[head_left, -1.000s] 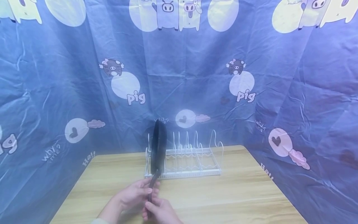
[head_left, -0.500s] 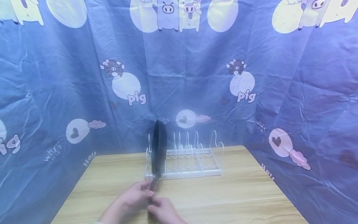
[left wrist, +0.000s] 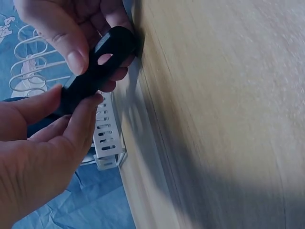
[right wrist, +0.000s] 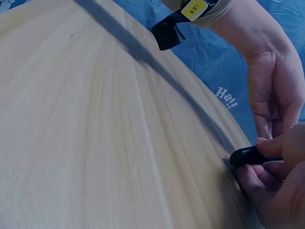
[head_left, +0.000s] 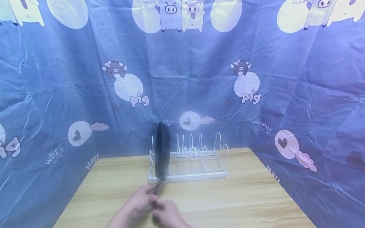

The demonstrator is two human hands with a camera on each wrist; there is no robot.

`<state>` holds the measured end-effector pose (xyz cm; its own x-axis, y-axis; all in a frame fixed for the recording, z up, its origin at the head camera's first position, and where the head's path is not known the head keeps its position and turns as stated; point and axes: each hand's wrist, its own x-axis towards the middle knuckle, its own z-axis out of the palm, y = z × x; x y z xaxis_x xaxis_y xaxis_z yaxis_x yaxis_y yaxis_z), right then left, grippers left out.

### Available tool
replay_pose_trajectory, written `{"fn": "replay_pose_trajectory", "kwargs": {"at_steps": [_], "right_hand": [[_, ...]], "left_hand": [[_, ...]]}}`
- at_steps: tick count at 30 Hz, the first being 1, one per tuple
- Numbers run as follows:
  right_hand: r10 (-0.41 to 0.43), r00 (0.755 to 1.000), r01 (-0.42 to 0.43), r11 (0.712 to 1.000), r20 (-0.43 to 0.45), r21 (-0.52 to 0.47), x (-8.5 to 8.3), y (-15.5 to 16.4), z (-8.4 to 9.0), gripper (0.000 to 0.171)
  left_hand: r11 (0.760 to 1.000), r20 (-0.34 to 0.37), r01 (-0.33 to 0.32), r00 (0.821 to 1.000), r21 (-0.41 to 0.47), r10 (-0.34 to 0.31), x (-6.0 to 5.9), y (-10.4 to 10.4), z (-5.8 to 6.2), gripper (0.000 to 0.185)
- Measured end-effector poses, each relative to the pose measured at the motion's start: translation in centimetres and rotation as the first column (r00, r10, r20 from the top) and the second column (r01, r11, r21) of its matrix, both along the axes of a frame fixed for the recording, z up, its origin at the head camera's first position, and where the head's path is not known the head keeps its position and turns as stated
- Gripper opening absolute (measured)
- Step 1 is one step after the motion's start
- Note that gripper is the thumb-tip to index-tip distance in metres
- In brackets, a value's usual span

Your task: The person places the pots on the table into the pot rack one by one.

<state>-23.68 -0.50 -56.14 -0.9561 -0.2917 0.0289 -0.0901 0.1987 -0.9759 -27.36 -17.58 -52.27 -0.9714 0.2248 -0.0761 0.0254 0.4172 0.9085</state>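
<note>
A black frying pan (head_left: 162, 152) stands on its edge at the left part of a white wire rack (head_left: 196, 175), its handle (head_left: 156, 198) pointing toward me. In the head view my left hand (head_left: 141, 199) grips the handle nearer the pan body. Just behind it, my right hand (head_left: 168, 213) holds the handle's end. The left wrist view shows the left thumb and fingers pinching the dark handle (left wrist: 78, 93), with the right hand (left wrist: 71, 28) around its end, close to a slot. From the right wrist, the handle tip (right wrist: 245, 156) shows between thumb and fingers, low over the wood.
The rack's wire dividers (head_left: 191, 142) rise to the right of the pan. Beneath everything is a wood-grain table (head_left: 242, 196). A blue patterned cloth (head_left: 188, 63) hangs behind and at both sides. A black camera mount (right wrist: 167, 36) is strapped to the left wrist.
Both hands have shifted very slightly to the right along with the handle, the right hand a little lower. The pan stays almost where it was at the rack's left part.
</note>
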Motion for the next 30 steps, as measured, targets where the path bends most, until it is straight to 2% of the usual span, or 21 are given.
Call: {"fn": "replay_pose_trajectory", "kwargs": {"at_steps": [6,9,12,15,17,20,23,25,27,30], "right_hand": [[-0.012,0.997,0.017,0.997,-0.079,0.073,-0.3,-0.1,0.1,0.005],[-0.016,0.993,0.029,0.993,-0.116,0.116,-0.6,-0.2,0.2,0.005],[-0.001,0.996,0.013,0.992,-0.091,0.127,-0.6,-0.2,0.2,0.006],[0.037,0.989,-0.006,0.977,-0.142,0.215,-0.5,-0.2,0.1,0.007],[0.085,0.973,-0.015,0.951,-0.214,0.308,-0.5,0.0,0.2,0.011],[0.178,0.916,0.019,0.877,-0.361,0.481,-0.8,0.7,0.8,0.017],[0.243,0.891,0.019,0.825,-0.384,0.565,-1.2,1.8,1.7,0.019],[0.249,0.896,0.02,0.806,-0.369,0.592,-1.4,2.7,2.2,0.025],[0.22,0.921,0.01,0.81,-0.321,0.586,-1.5,3.6,2.6,0.033],[0.176,0.941,0.029,0.81,-0.29,0.585,-1.6,5.0,3.4,0.04]], "left_hand": [[0.999,-0.019,-0.028,0.999,-0.028,0.028,-0.1,0.8,0.1,0.06],[0.998,-0.008,-0.048,0.999,-0.037,0.048,-0.2,1.0,0.1,0.059],[0.995,0.01,-0.052,0.999,-0.079,0.053,-0.1,1.2,0.1,0.055],[0.994,0.022,-0.051,0.998,-0.101,0.053,0.4,1.3,0.1,0.05],[0.99,-0.013,-0.042,0.999,-0.134,0.041,0.8,1.2,0.2,0.047],[0.984,-0.049,-0.044,0.998,-0.17,0.037,1.5,1.2,0.4,0.048],[0.979,-0.069,-0.044,0.997,-0.199,0.031,2.1,1.3,0.6,0.057],[0.978,-0.069,-0.034,0.997,-0.205,0.02,2.5,1.3,0.8,0.063],[0.974,-0.09,-0.025,0.996,-0.227,0.005,2.9,1.4,1.0,0.066],[0.955,-0.136,-0.035,0.991,-0.294,-0.006,3.8,1.5,1.6,0.07]]}}
